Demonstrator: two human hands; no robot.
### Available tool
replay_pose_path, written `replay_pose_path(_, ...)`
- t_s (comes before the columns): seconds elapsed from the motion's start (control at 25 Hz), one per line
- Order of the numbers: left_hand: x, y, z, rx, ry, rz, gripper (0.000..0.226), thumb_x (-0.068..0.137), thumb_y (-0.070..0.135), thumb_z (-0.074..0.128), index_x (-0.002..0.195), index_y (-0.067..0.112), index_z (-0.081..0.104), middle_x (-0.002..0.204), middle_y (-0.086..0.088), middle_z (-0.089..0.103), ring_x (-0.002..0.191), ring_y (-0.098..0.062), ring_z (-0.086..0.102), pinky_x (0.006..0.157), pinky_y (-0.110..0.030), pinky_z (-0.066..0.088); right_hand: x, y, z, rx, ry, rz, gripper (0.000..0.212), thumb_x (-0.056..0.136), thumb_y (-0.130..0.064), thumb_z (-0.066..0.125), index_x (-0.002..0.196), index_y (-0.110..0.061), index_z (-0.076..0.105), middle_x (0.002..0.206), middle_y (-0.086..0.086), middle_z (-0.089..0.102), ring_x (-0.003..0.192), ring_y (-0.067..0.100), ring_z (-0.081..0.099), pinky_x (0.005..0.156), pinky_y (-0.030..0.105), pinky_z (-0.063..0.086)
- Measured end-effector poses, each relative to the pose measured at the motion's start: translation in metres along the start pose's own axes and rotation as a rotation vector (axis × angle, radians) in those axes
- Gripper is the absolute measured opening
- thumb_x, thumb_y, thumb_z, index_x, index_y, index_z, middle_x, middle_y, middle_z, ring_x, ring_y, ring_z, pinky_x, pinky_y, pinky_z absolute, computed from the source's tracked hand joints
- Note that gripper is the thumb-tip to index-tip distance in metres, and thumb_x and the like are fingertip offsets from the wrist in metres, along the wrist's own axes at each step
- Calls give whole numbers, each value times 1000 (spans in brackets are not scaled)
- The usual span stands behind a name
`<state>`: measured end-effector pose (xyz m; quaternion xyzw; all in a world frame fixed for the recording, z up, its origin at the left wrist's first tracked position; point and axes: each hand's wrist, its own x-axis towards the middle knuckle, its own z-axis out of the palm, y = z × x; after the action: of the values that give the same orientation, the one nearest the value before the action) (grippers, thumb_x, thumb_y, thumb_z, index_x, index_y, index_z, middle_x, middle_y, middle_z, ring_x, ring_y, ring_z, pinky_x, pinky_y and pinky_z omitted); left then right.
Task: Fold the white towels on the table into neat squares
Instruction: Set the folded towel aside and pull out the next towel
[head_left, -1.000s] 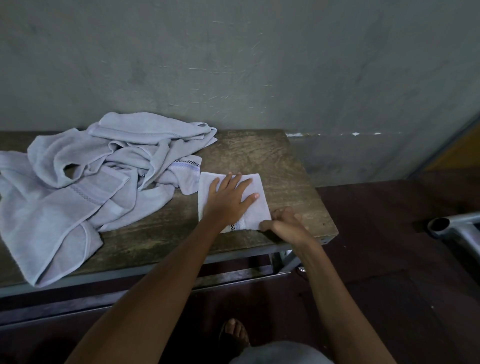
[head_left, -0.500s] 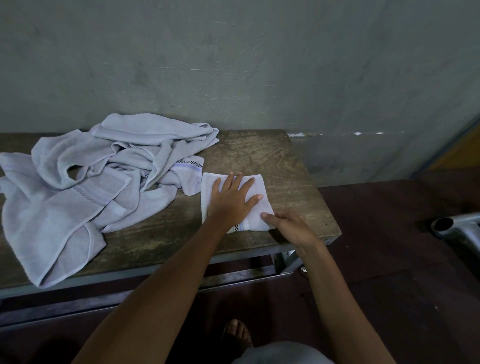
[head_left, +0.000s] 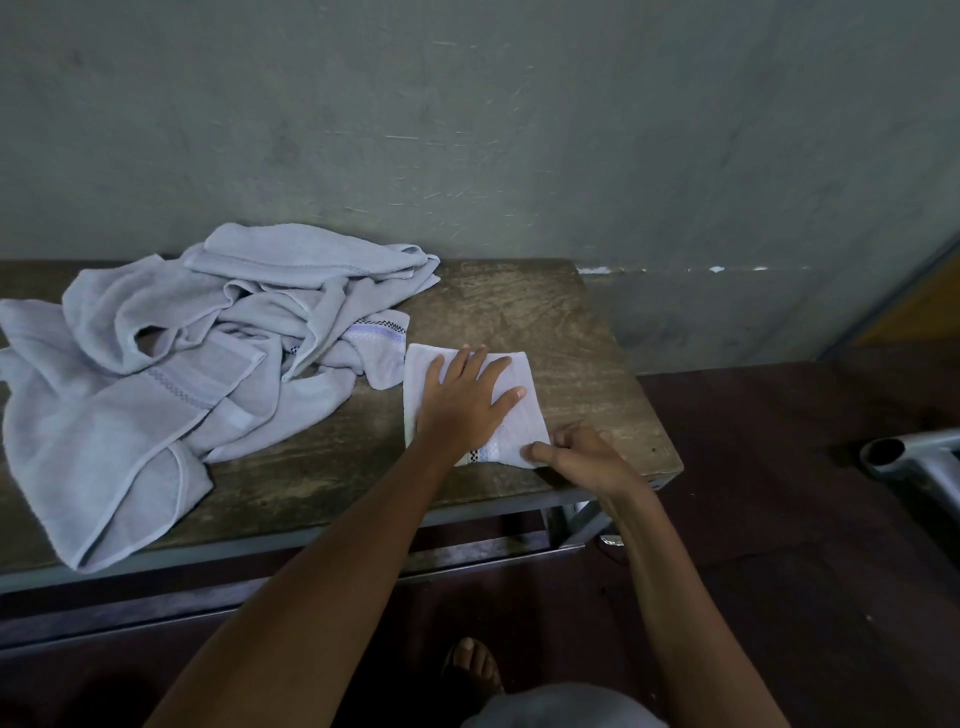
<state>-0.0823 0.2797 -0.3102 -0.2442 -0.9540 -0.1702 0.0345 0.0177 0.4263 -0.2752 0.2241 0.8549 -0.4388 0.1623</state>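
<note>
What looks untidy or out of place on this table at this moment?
The heap of unfolded towels on the left is crumpled, and one corner hangs over the front edge of the table. The folded towel, under the left hand, looks neat; the right hand pinches its near corner.

Worn wooden table (head_left: 545, 312) with 1 folded towel (head_left: 522, 421), rumpled towel heap (head_left: 171, 364).
</note>
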Motion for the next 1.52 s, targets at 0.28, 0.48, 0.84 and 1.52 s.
replay_pose_path(0.28,0,-3,-15,-242,-18,19,46,101,37,28,140,18,41,151,-4,34,144,-18,19,116,-39,7,-9,4,-5,185,144,-82,27,69,-33,74,76,-23,49,89,0,59,88,20,57,82,39,48)
replay_pose_path(0.48,-39,-36,-20,46,169,75,58,95,38,20,134,4,47,142,-13,46,135,-28,40,107,-54,31,3,-40,26,-401,575,-484,35,91,-29,38,117,-11,54,120,11,55,121,29,46,99,40,32)
replay_pose_path(0.84,-60,-56,-17,15,94,4,71,90,49,18,145,7,29,154,-13,26,143,-24,22,115,-47,16,48,-10,21,-519,297,-335,66,95,-56,19,150,-19,20,159,0,15,146,12,13,120,43,4)
replay_pose_path(1.52,-60,-30,-66,-995,116,-695,18,89,20,57,98,4,58,99,-10,63,95,-26,60,81,-34,48,1,-69,15,379,60,2,8,86,-18,62,82,-11,60,87,5,63,72,17,60,67,32,51)
